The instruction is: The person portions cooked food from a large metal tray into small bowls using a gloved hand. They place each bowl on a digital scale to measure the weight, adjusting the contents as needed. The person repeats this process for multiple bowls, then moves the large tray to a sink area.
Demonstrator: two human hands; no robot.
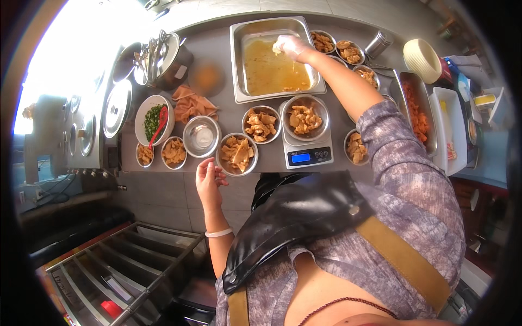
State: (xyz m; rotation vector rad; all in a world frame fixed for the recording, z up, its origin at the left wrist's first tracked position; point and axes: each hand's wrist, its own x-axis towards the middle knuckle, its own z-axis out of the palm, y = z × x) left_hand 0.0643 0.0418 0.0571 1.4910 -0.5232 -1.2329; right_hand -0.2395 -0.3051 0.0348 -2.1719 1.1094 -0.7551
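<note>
My right hand (291, 47), in a clear plastic glove, is over a deep steel tray (238, 87) of yellowish-brown liquid (269, 67). Drips hang below the glove; whether the fingers hold a piece is unclear. A few small bits lie at the tray's near edge. My bare left hand (210, 177) is at the counter's front edge, fingers loosely curled and apart, holding nothing. Beside it are a steel bowl of cooked meat slices (237, 155) and a steel bowl without meat (202, 136). Another meat bowl (306, 118) rests on a digital kitchen scale (308, 157) with a lit display.
More meat bowls (261, 124) line the counter. To the left are chopped greens (154, 120) with a red spoon (161, 122), an orange cloth (195, 104) and a pot with utensils (173, 61). At right stand a steel shaker (379, 44), an orange-red food pan (416, 114) and a white bin (448, 130).
</note>
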